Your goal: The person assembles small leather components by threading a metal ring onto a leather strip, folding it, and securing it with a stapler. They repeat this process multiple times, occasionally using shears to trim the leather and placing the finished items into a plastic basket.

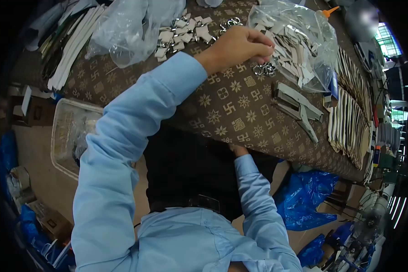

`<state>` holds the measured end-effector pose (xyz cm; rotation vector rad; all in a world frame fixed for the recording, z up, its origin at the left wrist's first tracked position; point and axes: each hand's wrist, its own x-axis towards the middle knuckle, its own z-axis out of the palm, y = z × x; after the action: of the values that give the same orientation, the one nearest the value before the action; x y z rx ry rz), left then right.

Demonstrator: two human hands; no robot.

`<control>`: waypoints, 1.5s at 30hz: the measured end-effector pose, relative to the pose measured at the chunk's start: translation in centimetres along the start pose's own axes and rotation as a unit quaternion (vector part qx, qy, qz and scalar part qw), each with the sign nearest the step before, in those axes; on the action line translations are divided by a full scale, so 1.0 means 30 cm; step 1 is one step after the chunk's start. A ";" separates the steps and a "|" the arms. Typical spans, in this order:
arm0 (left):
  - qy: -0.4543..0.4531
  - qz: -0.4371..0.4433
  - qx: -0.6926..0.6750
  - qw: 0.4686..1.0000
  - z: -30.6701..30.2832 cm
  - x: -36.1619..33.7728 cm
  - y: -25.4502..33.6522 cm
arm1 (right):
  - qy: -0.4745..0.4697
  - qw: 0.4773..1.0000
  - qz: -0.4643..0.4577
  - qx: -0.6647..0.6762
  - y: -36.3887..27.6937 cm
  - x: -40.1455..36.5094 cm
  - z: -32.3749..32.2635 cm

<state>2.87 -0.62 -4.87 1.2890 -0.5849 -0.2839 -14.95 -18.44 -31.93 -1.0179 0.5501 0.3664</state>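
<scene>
My left hand [245, 46] is raised over the patterned cloth, fingertips pinched together. Whatever sits in the pinch is too small to make out. Just below the fingertips lies a small heap of shiny metal rings [264, 69]. Right beside it, a clear plastic bag [322, 34] lies open with many pale flat strips [299, 56] spilling towards its mouth. Behind my left wrist, a pile of pale tabs with metal rings [183, 34] is spread out. My right hand [238, 150] is low at the cloth's front edge, its fingers hidden.
A grey stapler-like hand tool [299, 106] lies on the patterned cloth [231, 109]. Rows of stacked strips [347, 122] stand at the right. Another clear bag [127, 31] and long strips [75, 47] are at the left. A white basket [59, 136] and blue bags [306, 195] are below.
</scene>
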 end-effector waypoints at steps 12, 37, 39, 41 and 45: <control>-0.057 -0.106 -0.066 0.991 0.058 -0.023 0.059 | -0.264 0.798 -0.289 -0.458 -1.023 -0.615 0.390; -0.015 -0.197 -0.144 0.970 0.053 -0.014 0.074 | -0.059 0.778 -0.428 -0.457 -1.100 -0.301 0.389; -0.025 -0.203 -0.217 0.955 0.043 -0.015 0.071 | -0.095 0.698 -0.504 -0.500 -1.058 -0.335 0.439; -0.025 -0.206 -0.231 0.950 0.031 -0.017 0.067 | -0.087 0.593 -0.572 -0.560 -1.020 -0.322 0.461; -0.066 -0.197 -0.285 0.936 0.025 -0.011 0.061 | -0.093 0.532 -0.580 -0.610 -1.004 -0.328 0.482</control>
<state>1.94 -0.57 -3.07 0.8123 -0.3108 -0.8170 -3.16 -20.71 0.76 -2.3968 -0.8657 -0.4926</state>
